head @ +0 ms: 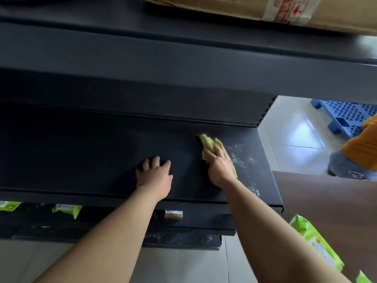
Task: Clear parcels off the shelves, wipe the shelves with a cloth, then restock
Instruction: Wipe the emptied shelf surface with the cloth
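Note:
A black metal shelf (91,152) stretches across the middle of the head view with no parcels on it. My right hand (219,166) presses a yellow-green cloth (210,142) flat onto its right part. White dust specks (237,155) lie on the shelf just right of the cloth and toward the front right corner. My left hand (155,176) rests palm down on the shelf, fingers spread, a little left of the cloth. Green parcels (67,209) and a small tan box (173,215) sit on the lower shelf (193,223) beneath.
A cardboard box (244,7) lies on the top shelf, overhanging. Green parcels (314,244) lie at the lower right. Beyond the shelf's right end are a blue plastic pallet (346,117) on pale floor tiles and a person in an orange top (361,148).

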The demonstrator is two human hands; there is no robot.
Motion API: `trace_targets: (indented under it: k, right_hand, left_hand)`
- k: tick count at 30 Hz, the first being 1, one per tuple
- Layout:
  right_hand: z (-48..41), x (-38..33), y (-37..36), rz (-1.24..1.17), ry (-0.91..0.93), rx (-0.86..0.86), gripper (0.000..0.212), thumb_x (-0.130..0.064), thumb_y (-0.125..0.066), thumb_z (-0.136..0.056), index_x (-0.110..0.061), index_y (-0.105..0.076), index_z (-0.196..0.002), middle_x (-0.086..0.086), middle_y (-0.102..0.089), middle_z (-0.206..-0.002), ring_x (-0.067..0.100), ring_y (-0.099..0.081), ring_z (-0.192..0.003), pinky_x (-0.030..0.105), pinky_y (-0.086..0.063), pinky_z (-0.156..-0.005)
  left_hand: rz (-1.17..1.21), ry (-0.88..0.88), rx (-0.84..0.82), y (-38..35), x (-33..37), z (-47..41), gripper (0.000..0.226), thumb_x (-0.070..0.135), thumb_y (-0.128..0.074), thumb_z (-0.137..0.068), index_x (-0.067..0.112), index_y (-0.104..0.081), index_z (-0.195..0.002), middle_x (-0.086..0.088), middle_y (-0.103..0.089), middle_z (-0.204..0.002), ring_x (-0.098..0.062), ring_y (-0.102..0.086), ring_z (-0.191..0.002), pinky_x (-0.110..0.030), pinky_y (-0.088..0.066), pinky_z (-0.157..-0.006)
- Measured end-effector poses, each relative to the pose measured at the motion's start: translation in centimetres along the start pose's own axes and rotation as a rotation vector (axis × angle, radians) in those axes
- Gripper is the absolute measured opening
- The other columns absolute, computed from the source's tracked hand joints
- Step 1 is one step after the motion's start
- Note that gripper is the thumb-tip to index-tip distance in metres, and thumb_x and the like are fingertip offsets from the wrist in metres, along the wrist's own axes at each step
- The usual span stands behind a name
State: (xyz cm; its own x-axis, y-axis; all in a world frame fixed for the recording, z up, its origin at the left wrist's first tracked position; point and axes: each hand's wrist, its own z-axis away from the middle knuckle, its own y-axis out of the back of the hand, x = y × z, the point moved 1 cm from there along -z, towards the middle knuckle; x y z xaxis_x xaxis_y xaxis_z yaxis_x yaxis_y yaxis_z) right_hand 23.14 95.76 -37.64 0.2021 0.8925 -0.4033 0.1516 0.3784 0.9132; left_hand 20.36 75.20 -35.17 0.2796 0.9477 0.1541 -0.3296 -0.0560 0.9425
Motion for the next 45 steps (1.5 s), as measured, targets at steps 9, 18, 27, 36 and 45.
trace_targets:
  k: [9,18,27,36,45]
  right_hand:
    - [-0.6,-3.5,-1.2,-0.135,0.054,0.002,0.053,0.0,-0.049,-0.083,-0.016,-0.057,-0.133,0.004,-0.032,-0.154,0.027,-0.022,-0.144,0.032,-0.018,-0.117]
    - [-8.3,-6.2,-3.0,0.012,0.125,-0.17,0.06,-0.012,-0.046,-0.09,-0.029,-0.036,-0.147,-0.006,-0.009,-0.16,0.021,-0.004,-0.148,0.031,-0.006,-0.12]
    - [-8.4,1.3,0.2,-0.188,-0.307,0.197,0.054,-0.006,-0.049,-0.085,-0.024,-0.05,-0.136,0.0,-0.028,-0.154,0.022,-0.02,-0.144,0.031,-0.02,-0.117]
    - [-9.9,-5.8,-3.7,-0.004,0.078,-0.074,0.052,-0.024,-0.041,-0.096,-0.03,-0.034,-0.147,0.0,0.0,-0.161,0.025,0.002,-0.148,0.033,-0.004,-0.121]
    - [-8.4,2.5,0.6,-0.006,-0.165,0.04,0.052,-0.019,-0.042,-0.094,-0.033,-0.036,-0.143,0.002,-0.005,-0.161,0.022,0.003,-0.148,0.035,-0.008,-0.12]
  left_hand:
    - [0.019,-0.044,-0.007,0.7,-0.5,-1.8,0.057,0.043,-0.042,-0.097,0.03,-0.022,-0.149,0.0,-0.012,-0.157,-0.029,-0.012,-0.143,-0.05,-0.023,-0.112]
    - [-0.013,-0.084,0.013,1.4,-1.0,-5.2,0.057,0.046,-0.038,-0.097,0.034,-0.018,-0.149,0.006,-0.012,-0.158,-0.025,-0.012,-0.144,-0.049,-0.024,-0.111]
    - [-0.008,-0.08,0.002,1.3,-0.9,-6.3,0.056,0.046,-0.038,-0.097,0.034,-0.019,-0.149,0.006,-0.012,-0.158,-0.026,-0.012,-0.144,-0.049,-0.023,-0.11]
    - [0.018,-0.053,0.067,1.1,-0.2,-6.4,0.054,0.044,-0.04,-0.096,0.038,-0.024,-0.147,0.007,-0.016,-0.157,-0.028,-0.014,-0.142,-0.053,-0.021,-0.11]
    - [0.079,-0.122,0.003,0.4,4.1,-6.2,0.049,0.039,-0.039,-0.099,0.038,-0.026,-0.146,0.006,-0.012,-0.159,-0.032,-0.005,-0.144,-0.06,-0.011,-0.113]
